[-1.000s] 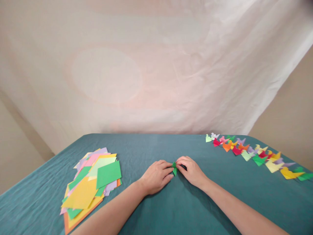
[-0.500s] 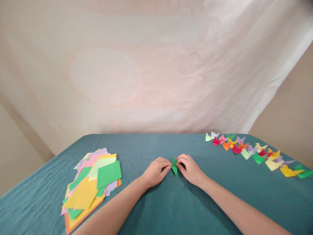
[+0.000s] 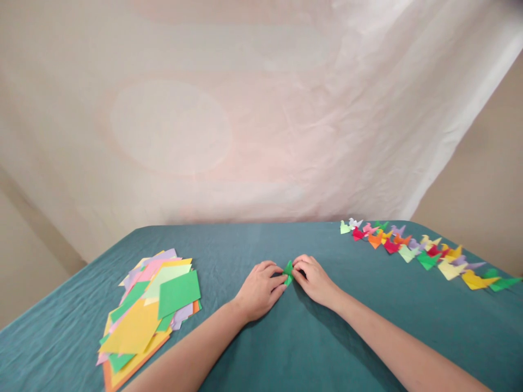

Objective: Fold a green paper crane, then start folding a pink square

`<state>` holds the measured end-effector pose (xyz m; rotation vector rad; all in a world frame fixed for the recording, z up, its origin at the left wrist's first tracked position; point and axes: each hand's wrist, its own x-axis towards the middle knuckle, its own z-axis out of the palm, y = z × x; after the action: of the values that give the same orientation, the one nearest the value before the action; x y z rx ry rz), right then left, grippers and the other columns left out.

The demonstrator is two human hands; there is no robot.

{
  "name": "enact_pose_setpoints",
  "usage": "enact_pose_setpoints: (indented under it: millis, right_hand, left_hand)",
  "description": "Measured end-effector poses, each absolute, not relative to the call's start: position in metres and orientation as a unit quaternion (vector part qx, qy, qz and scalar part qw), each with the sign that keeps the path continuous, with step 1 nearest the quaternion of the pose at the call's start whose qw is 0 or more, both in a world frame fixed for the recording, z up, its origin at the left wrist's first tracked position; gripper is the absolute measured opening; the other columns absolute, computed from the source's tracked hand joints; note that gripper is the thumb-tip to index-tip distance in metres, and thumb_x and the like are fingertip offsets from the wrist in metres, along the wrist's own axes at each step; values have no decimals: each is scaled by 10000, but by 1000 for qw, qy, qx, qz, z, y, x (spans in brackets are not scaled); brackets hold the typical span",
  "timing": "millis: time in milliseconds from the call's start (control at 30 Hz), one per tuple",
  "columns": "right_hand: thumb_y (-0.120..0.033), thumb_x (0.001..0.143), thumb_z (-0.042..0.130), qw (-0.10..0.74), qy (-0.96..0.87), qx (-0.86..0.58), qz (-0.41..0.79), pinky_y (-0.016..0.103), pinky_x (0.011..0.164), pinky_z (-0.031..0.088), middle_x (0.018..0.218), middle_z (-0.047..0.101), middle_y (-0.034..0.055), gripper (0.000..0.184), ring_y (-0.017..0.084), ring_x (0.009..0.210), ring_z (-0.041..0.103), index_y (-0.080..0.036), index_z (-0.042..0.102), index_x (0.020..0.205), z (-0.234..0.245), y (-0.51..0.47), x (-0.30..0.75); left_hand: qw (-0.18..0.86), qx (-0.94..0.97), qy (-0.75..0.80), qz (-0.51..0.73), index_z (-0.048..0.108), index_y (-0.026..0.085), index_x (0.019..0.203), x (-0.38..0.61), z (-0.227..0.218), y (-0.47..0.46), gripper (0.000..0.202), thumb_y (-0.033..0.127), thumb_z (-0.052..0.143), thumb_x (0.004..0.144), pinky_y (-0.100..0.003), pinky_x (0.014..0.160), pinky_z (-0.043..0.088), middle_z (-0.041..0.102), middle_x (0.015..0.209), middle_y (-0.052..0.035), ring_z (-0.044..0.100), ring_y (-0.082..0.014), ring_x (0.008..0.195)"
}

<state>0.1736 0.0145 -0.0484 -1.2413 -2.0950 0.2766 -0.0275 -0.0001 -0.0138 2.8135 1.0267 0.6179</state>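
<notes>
Between my two hands, just above the cloth, is a small piece of folded green paper. My left hand grips its left side, the fingertips covering part of it and the fingers closed together. From the right, my right hand pinches the paper's other edge between thumb and fingers. The paper's exact folds are partly hidden by the fingertips.
A loose pile of coloured paper squares lies on the left of the teal tablecloth. Several folded paper birds stand in slanting rows on the right. A pale cloth hangs behind the table.
My left fingers have shifted further over the green paper, covering more of it. The paper looks shorter and more tilted. The whole view has moved slightly.
</notes>
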Motion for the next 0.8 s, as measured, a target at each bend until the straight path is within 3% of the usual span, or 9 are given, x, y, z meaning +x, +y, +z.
enact_pose_setpoints:
  millis: [267, 500, 800]
  right_hand:
    - [-192, 849, 483, 335, -804, -478, 114, 337, 813, 400, 935, 571, 51, 146, 178, 885, 516, -186, 572, 733, -48, 14, 175]
    - [-216, 847, 487, 326, -799, -494, 104, 340, 814, 403, 932, 572, 55, 156, 182, 887, 521, -189, 574, 721, -48, 14, 173]
    - [-223, 858, 476, 314, -800, -502, 95, 339, 811, 408, 935, 568, 60, 147, 187, 891, 513, -183, 578, 760, -47, 13, 172]
  left_hand:
    - [100, 917, 300, 243, 621, 196, 1053, -30, -13, 2, 286, 257, 369, 931, -324, 925, 384, 613, 987, -49, 492, -174, 992]
    - [71, 919, 313, 228, 589, 200, 1079, -29, -12, 0, 268, 251, 375, 926, -346, 921, 384, 614, 996, -48, 502, -182, 997]
    - [-55, 924, 349, 144, 466, 245, 1246, -23, -5, -12, 375, 396, 392, 912, -436, 1033, 259, 440, 1316, -47, 291, -253, 1263]
